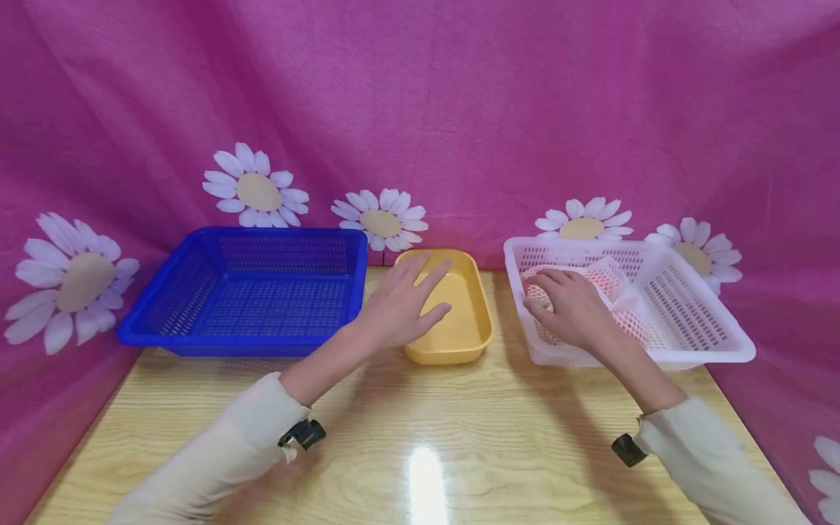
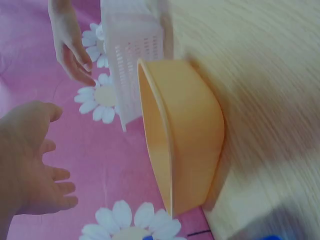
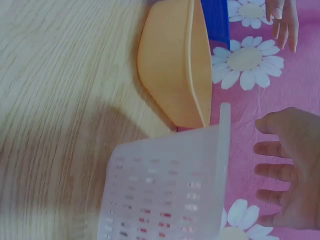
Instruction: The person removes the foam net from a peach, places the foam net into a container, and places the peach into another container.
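My left hand [image 1: 402, 305] hovers over the yellow tray [image 1: 453, 354], fingers spread and nothing in them. In the left wrist view that hand [image 2: 35, 160] is beside the tray's rim, apart from it. My right hand [image 1: 569, 306] hangs above the left part of the white basket [image 1: 695, 306], its fingers slightly bent and holding nothing. Inside that basket lie red and white pieces in foam netting [image 1: 607, 281], partly hidden under the right hand. The right wrist view has the right hand [image 3: 290, 170] above the basket's rim, not touching it.
A blue basket [image 1: 282, 299] with slotted walls stands at the left of the wooden table [image 1: 394, 437]. Behind everything hangs a pink cloth [image 1: 459, 109] with daisies. The yellow tray sits between the two baskets.
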